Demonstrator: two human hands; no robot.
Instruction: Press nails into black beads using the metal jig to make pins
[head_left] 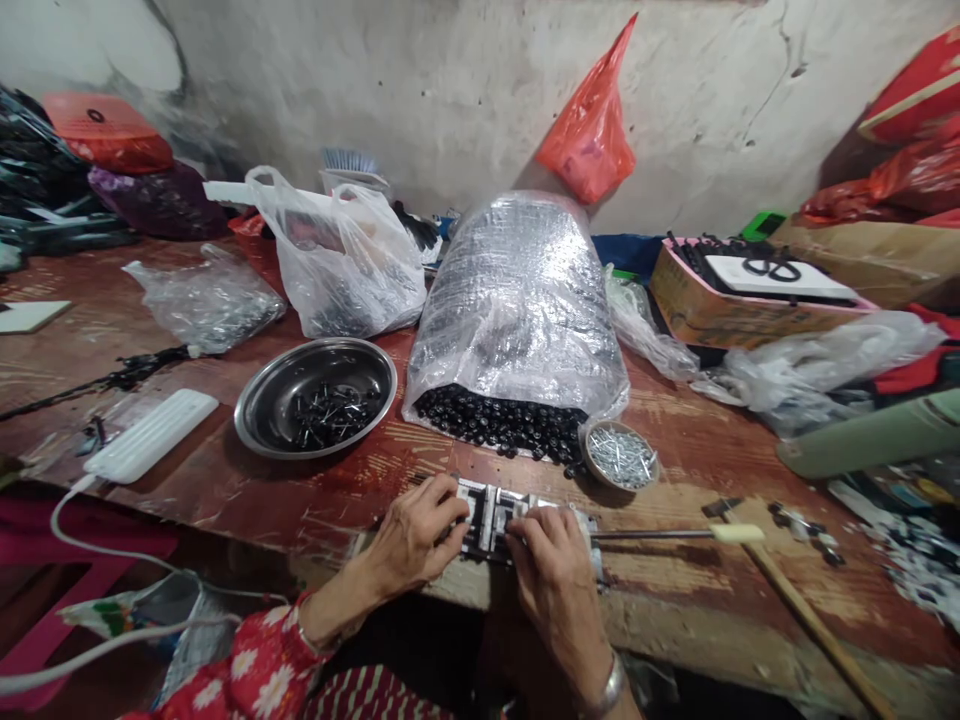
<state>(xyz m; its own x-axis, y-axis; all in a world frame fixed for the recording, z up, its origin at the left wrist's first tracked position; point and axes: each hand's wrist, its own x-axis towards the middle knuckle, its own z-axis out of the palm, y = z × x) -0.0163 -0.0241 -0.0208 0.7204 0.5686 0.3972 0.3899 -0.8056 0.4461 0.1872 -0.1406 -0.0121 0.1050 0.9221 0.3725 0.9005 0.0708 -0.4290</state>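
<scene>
A metal jig [490, 525] with dark slots lies at the table's near edge. Over its left end, my left hand [424, 525] has its fingers bent together and the thumb close to the fingertips. My right hand [556, 565] rests over the jig's right half, fingertips pinched down on it. Whatever small part either hand may hold is hidden by the fingers. From the jig's right side runs a metal rod with a pale yellow handle [737, 533]. Just behind the jig are a small bowl of nails [621, 457] and black round pieces [510, 425] spilling from a big plastic sack [525, 290].
A steel bowl [251, 400] with black-headed pins stands left of the sack. Farther left lies a white power strip [154, 435] with its cable hanging off the edge. A hammer [799, 600] lies at right, near a green bottle [877, 435]. A cardboard box [697, 300] stands behind.
</scene>
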